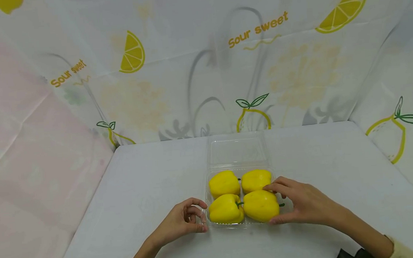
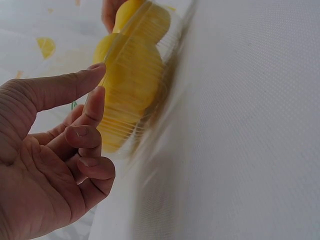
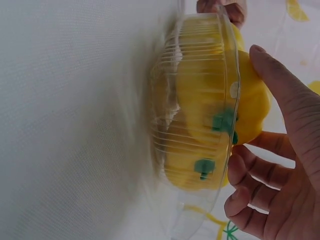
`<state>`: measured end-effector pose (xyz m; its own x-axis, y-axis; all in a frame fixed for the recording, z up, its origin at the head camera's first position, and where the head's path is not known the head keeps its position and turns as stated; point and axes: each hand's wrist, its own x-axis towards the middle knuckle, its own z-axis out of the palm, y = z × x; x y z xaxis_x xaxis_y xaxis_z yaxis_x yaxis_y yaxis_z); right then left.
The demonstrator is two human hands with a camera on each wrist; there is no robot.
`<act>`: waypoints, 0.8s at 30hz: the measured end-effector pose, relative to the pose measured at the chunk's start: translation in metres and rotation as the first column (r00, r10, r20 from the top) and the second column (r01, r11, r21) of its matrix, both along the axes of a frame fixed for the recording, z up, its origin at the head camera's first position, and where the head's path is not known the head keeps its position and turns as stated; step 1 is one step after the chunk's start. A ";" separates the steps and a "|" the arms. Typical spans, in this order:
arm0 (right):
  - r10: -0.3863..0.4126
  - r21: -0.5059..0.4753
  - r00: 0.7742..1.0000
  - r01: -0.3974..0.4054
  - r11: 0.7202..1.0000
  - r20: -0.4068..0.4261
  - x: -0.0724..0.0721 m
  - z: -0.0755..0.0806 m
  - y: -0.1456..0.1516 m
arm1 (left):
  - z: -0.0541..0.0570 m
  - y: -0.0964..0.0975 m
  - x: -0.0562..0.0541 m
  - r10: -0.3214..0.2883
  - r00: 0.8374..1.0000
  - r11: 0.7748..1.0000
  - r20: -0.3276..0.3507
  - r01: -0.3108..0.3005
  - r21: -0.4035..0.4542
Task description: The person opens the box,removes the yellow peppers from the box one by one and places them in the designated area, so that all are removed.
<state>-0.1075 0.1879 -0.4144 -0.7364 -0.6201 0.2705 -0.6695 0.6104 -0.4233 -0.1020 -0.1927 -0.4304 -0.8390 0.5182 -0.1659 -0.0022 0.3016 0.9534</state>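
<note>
A clear plastic clamshell container (image 1: 229,226) sits on the table with its lid (image 1: 238,150) folded back, away from me. Inside are several yellow bell peppers with green stems, in two rows. My left hand (image 1: 184,218) pinches the container's left rim between thumb and fingers; the left wrist view shows thumb and index finger meeting at that edge. Across the front right bell pepper (image 1: 260,206) my right hand (image 1: 303,202) spreads its thumb and index finger, holding it in the container. The right wrist view shows the thumb (image 3: 280,75) against this pepper; its other fingers are bent.
The white table (image 1: 153,174) surrounds the container. Behind it and at the sides hang lemon-printed cloths (image 1: 189,67). A black object (image 1: 355,255) lies at the lower right edge near the right forearm.
</note>
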 end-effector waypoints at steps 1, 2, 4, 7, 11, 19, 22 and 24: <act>-0.003 0.000 1.000 0.003 1.000 0.005 0.000 0.000 0.000 | 0.000 0.000 0.000 0.000 1.000 1.000 0.000 0.000 0.000; -0.004 0.000 1.000 0.004 1.000 0.006 0.000 0.000 0.000 | 0.000 0.000 0.000 -0.001 1.000 1.000 -0.001 0.001 0.000; -0.009 0.000 1.000 0.009 1.000 0.009 0.000 0.000 -0.001 | 0.000 0.000 0.000 -0.004 1.000 1.000 -0.003 0.004 0.001; -0.011 -0.003 1.000 0.011 1.000 0.006 0.001 0.000 -0.001 | 0.000 -0.001 0.000 -0.013 1.000 1.000 -0.009 0.013 0.002; -0.012 -0.013 1.000 0.012 1.000 0.000 0.001 0.001 -0.001 | -0.001 -0.001 0.000 -0.025 1.000 1.000 -0.019 0.025 0.005; 0.000 -0.055 0.999 -0.002 0.998 -0.032 0.003 0.007 0.002 | -0.001 -0.002 0.000 -0.034 0.999 0.999 -0.021 0.035 0.015; 0.002 -0.058 1.000 -0.004 0.998 -0.030 0.003 0.010 0.003 | -0.001 -0.002 0.000 -0.035 0.999 0.999 -0.020 0.035 0.016; 0.003 -0.063 1.000 -0.005 0.998 -0.030 0.003 0.011 0.004 | -0.001 -0.002 0.000 -0.034 0.999 0.999 -0.019 0.035 0.015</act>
<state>-0.1041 0.1915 -0.4031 -0.7252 -0.6037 0.3312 -0.6846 0.5807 -0.4406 -0.1021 -0.1947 -0.4313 -0.8235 0.5492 -0.1422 0.0260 0.2869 0.9576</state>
